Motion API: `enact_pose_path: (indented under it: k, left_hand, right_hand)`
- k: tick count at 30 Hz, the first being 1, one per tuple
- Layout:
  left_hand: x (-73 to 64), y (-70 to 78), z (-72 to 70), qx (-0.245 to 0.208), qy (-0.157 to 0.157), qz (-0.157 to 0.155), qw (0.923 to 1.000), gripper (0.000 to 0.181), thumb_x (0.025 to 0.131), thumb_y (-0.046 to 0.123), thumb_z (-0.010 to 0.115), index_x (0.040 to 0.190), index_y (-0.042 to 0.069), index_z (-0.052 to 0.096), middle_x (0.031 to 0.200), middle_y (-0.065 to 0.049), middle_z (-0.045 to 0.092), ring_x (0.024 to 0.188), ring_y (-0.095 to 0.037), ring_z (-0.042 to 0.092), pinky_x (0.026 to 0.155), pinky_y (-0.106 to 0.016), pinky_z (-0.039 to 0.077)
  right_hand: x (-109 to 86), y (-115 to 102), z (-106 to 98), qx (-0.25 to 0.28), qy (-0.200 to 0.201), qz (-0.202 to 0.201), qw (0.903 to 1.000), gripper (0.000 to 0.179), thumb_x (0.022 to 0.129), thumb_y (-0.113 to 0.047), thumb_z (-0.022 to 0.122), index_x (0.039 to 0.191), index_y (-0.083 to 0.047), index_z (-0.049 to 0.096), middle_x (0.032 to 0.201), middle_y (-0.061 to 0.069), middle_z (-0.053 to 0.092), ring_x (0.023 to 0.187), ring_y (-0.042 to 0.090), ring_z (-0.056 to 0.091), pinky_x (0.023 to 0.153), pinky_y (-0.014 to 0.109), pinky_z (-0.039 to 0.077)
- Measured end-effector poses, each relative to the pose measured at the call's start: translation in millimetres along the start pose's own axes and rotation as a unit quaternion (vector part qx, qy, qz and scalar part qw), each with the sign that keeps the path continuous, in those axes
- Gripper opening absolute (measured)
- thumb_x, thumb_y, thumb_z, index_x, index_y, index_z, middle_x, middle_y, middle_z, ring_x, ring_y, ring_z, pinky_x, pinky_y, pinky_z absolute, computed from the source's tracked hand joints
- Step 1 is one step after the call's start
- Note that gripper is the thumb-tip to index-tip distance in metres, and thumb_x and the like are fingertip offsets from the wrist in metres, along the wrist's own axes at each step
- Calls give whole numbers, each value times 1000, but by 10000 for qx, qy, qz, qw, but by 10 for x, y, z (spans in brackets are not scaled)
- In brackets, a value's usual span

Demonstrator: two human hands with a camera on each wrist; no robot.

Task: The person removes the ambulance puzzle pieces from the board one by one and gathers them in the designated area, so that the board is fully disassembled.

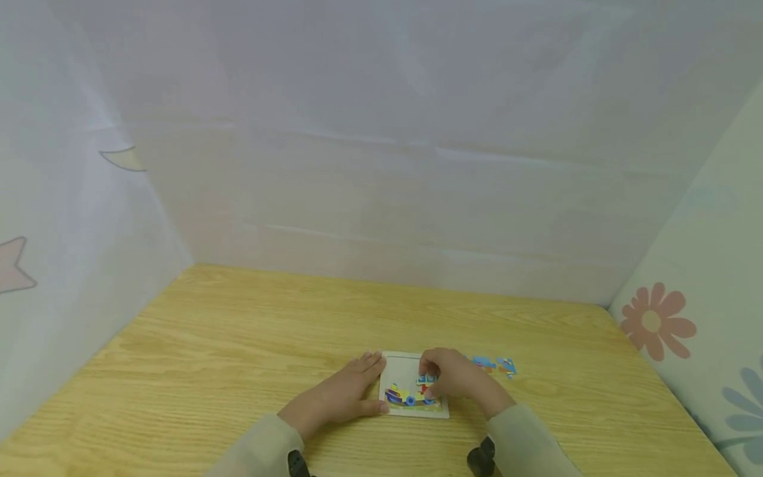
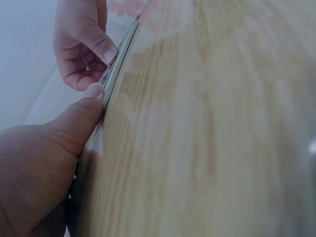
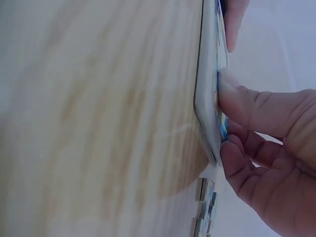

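Note:
A thin white-framed jigsaw board [image 1: 401, 364] lies flat on the wooden table, its lower part filled with a colourful vehicle picture and its upper part bare white. My left hand [image 1: 342, 395] rests along the board's left edge, fingers extended, with the thumb [image 2: 84, 116] on the near left corner. Over the board's right side, my right hand [image 1: 457, 379] pinches a jigsaw piece [image 1: 426, 381] with blue windows and red below, between thumb and curled fingers. The right wrist view shows the thumb [image 3: 242, 101] low against the board's face; the hand hides part of the piece.
Several loose blue jigsaw pieces [image 1: 507, 367] lie on the table just right of the board, partly behind my right hand. The wooden table [image 1: 238, 331] meets pale cloth walls [image 1: 381, 199] at the back and both sides.

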State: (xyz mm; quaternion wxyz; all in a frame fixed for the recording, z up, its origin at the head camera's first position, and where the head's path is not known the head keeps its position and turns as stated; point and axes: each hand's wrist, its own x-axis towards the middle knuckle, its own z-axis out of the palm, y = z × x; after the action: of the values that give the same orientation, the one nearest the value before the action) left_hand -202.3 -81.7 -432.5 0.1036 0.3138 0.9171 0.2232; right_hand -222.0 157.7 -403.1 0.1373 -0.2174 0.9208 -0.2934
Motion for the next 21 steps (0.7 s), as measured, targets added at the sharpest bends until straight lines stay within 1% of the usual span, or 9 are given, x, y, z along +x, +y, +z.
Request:
enact_pose_path:
  k: [5,8,14,21]
  left_hand:
    - [-8,11,-3,10,10,24,10000,83,87,55,52,145,1,26,153,-15,20,141,-32,16,114,-47,18]
    - [-10,18,-9,0,3,12,10000,83,87,55,52,145,1,26,153,-14,20,141,-32,16,114,-47,18]
    - [-7,26,-19,14,-20,-17,10000,84,87,57,50,145,1,26,153,-13,20,141,-30,16,114,-47,17]
    - [-7,22,-16,47,-39,-38,10000,83,87,56,51,146,3,25,154,-12,19,141,-29,15,115,-46,17]
  right_hand:
    - [-10,42,16,206,154,162,9995,29,67,-4,80,83,-12,57,82,-1,53,78,16,46,69,31,43]
    - [-25,84,34,357,253,158,9989,29,68,-6,80,85,-12,57,83,-1,53,79,16,46,71,32,44]
    - [-66,126,52,584,436,56,9973,27,71,-9,78,88,-11,57,83,0,53,78,17,45,67,28,41]
    - [-113,110,69,383,662,5,9971,28,71,-8,78,88,-14,56,80,-2,53,74,15,44,61,25,41]
